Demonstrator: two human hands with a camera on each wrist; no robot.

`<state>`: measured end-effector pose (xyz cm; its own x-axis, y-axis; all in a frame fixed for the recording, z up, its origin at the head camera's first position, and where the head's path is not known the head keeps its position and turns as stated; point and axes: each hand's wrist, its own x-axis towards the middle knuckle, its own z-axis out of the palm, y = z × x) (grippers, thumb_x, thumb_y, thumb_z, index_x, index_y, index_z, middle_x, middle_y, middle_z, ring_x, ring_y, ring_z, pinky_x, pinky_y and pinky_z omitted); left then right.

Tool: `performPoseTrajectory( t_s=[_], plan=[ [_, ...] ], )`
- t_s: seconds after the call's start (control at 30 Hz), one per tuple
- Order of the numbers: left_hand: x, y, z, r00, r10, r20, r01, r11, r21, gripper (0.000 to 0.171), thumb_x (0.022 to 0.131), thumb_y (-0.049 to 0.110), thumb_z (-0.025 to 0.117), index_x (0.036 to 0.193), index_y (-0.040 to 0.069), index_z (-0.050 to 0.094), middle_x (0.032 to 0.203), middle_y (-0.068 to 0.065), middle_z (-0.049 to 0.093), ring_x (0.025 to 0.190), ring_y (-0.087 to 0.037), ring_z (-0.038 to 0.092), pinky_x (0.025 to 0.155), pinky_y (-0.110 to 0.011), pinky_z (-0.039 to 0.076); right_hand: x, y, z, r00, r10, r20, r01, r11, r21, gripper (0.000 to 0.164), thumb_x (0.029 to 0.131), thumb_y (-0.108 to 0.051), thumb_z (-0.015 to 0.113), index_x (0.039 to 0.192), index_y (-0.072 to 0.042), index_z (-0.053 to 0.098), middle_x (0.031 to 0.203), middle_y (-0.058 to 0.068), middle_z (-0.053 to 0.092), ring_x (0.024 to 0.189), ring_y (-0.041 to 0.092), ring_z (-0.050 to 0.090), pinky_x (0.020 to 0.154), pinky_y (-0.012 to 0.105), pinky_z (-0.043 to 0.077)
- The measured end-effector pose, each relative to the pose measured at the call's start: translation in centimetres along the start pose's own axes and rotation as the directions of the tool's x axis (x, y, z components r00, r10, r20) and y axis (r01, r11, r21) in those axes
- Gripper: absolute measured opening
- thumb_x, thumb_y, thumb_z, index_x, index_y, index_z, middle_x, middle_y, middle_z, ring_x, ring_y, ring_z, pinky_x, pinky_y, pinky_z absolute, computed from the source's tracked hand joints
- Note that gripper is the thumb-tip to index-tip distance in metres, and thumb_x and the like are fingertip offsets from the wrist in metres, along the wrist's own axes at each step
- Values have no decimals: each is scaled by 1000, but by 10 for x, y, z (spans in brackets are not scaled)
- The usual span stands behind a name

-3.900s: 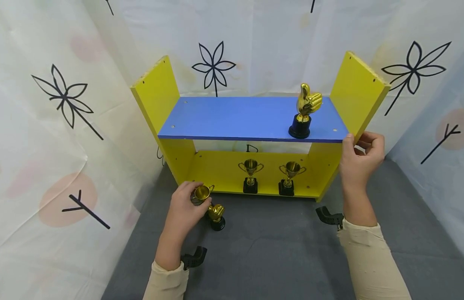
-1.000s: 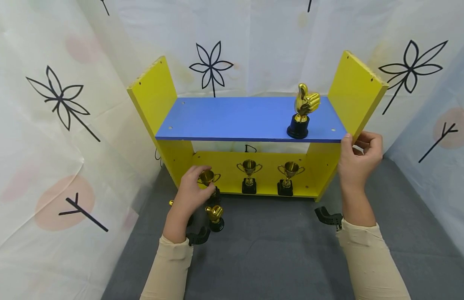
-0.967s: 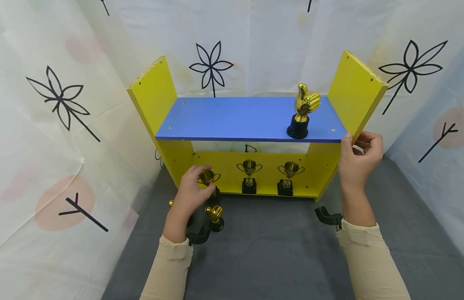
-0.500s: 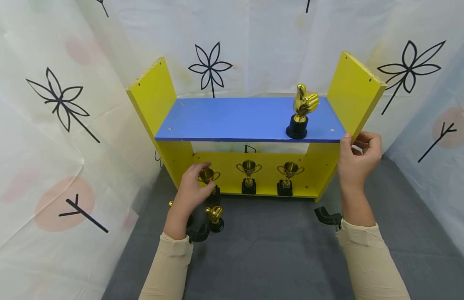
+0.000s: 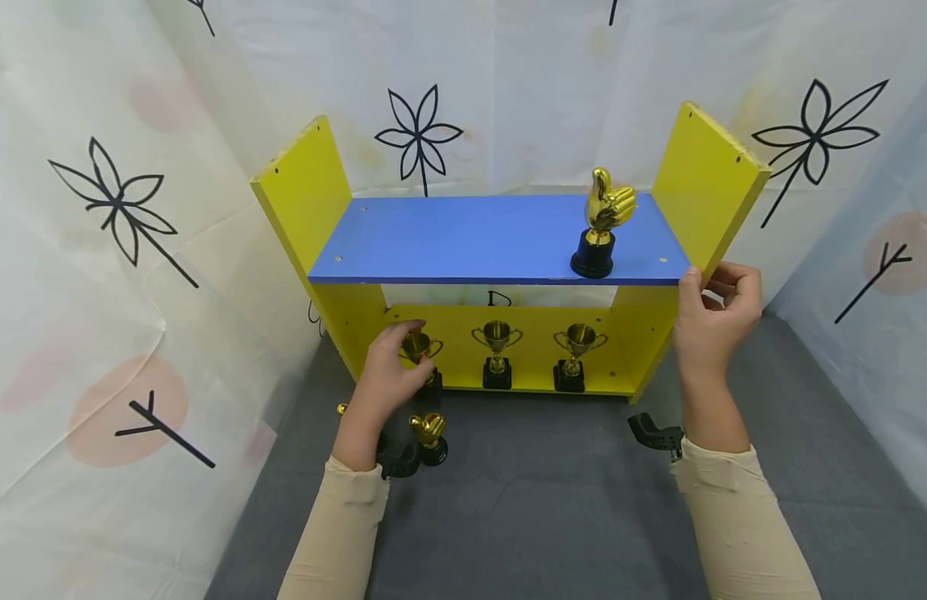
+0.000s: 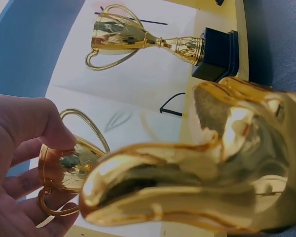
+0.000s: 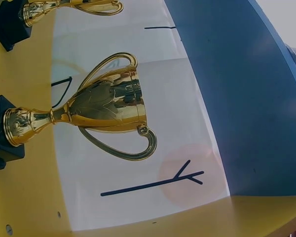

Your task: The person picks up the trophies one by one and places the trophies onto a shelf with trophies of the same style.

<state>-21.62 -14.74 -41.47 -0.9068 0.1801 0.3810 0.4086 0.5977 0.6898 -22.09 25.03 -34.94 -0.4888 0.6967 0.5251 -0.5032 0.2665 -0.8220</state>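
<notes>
My left hand (image 5: 384,375) pinches a gold trophy cup (image 5: 433,379) by its bowl, thumb on the near side, at the left front of the yellow bottom board. In the left wrist view, the fingers lie behind the cup's bowl (image 6: 71,168). My right hand (image 5: 714,321) grips the front edge of the shelf unit's yellow right side panel (image 5: 707,187), thumb by the blue shelf (image 5: 463,237). Two more trophy cups, a middle one (image 5: 497,337) and a right one (image 5: 576,350), stand upright on the bottom board. A gold thumbs-up trophy (image 5: 602,217) stands on the blue shelf's right.
On the grey cloth (image 5: 538,500), a thumbs-up trophy (image 5: 431,437) stands before the unit's left front. Another gold-tipped piece (image 5: 342,408) is mostly hidden behind my left wrist. A printed white curtain (image 5: 538,92) hangs behind; the yellow left side panel (image 5: 306,183) rises beside the shelf.
My left hand has carried the trophy cup from above the cloth up to the bottom board's left front, then slightly rightward. My right hand keeps its grip on the side panel.
</notes>
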Motion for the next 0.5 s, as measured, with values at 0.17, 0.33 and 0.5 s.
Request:
performPoseTrajectory(
  t_s=[0.17, 0.33, 0.5],
  plan=[
    [2, -1, 1, 1000, -6, 6, 6, 1000, 2, 54, 92, 3, 72, 145, 7, 62, 136, -19, 63, 114, -35, 62, 91, -53, 54, -1, -2, 0, 1000, 0, 7, 0, 1000, -5, 13, 96, -15, 71, 107, -9, 66, 99, -14, 60, 88, 8, 60, 79, 22, 53],
    [5, -3, 2, 1000, 0, 0, 0, 1000, 1, 53, 91, 3, 72, 143, 5, 63, 133, -19, 64, 112, -35, 62, 88, -51, 53, -8, -20, 1, 1000, -2, 16, 2, 1000, 5, 8, 96, -15, 70, 103, -18, 66, 101, -12, 61, 88, 7, 60, 80, 22, 53],
    [8, -5, 3, 1000, 19, -12, -19, 1000, -14, 52, 90, 1, 73, 142, 1, 63, 126, -18, 64, 107, -34, 61, 86, -49, 52, -8, -21, 0, 1000, -1, 19, 1, 1000, 7, 8, 97, -15, 70, 103, -18, 66, 101, -13, 61, 89, 7, 60, 81, 22, 53]
  ],
)
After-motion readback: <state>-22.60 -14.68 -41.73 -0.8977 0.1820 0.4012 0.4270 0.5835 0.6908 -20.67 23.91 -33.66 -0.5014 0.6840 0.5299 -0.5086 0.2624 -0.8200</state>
